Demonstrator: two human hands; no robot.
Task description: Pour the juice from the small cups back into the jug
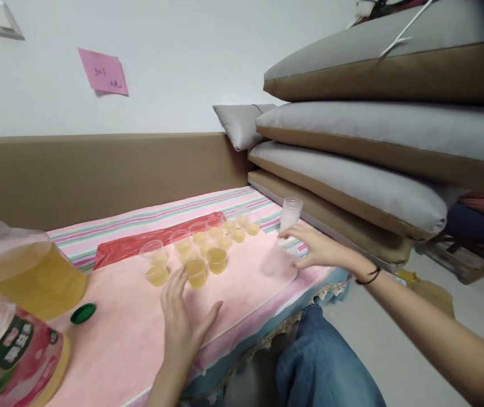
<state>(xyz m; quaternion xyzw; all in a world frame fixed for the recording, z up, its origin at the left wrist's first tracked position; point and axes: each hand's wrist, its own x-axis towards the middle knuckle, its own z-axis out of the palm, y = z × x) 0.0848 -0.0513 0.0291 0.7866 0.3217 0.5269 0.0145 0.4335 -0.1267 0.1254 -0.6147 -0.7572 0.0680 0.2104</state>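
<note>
My left hand (182, 322) is open above the pink cloth, thumb spread, fingertips beside a clear plastic cup of yellow juice (197, 273). I cannot tell if they touch it. Another filled cup (217, 260) stands just right of that one, and several more filled cups (182, 244) are grouped behind. My right hand (310, 246) has its thumb and fingers apart, close to a stack of clear plastic cups (292, 211). A see-through, motion-blurred shape (276, 262), seemingly a single cup, lies just left of the right thumb; whether they touch is unclear.
At left stand two big juice jugs, one plain (30, 277) and one labelled (25, 356), with a green cap (83, 313) nearby. A red plastic bag (132, 249) lies behind the cups. Stacked grey-brown cushions (352, 164) rise at right, beyond the table edge.
</note>
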